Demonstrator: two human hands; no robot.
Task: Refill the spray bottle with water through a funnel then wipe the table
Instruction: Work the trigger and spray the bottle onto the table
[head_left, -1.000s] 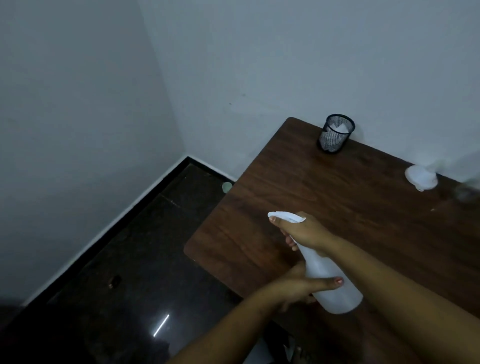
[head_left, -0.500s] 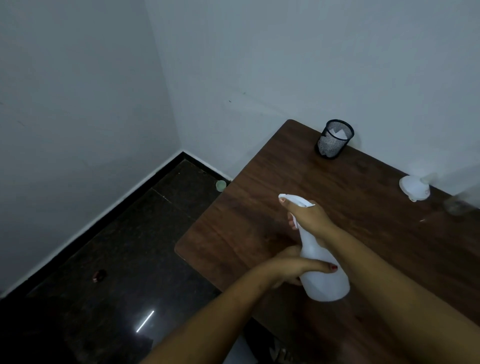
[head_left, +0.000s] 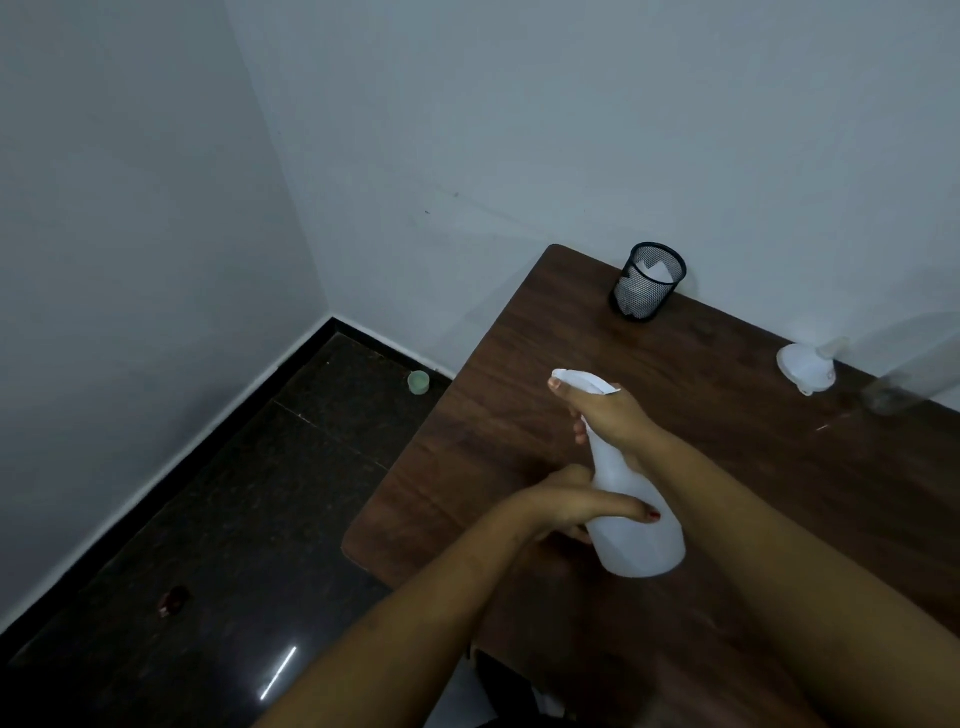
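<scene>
A white spray bottle (head_left: 636, 540) is held tilted above the near left part of the dark wooden table (head_left: 753, 467). My right hand (head_left: 605, 413) grips its trigger head, with the nozzle pointing left. My left hand (head_left: 571, 501) holds the bottle's body from the left, thumb laid across its front. A white funnel (head_left: 805, 369) lies on the table at the far right, near the wall. Beside the funnel a clear bottle (head_left: 904, 384) is dimly visible at the frame's right edge.
A black mesh cup (head_left: 647, 280) with white paper inside stands at the table's far edge by the wall. On the dark floor to the left lie a small green cap (head_left: 418, 382) and a small dark object (head_left: 174, 600). Walls meet at the left corner.
The view has shifted a little, so the table and the things on it sit slightly lower and further left in the frame. Both hands keep the same hold on the spray bottle.
</scene>
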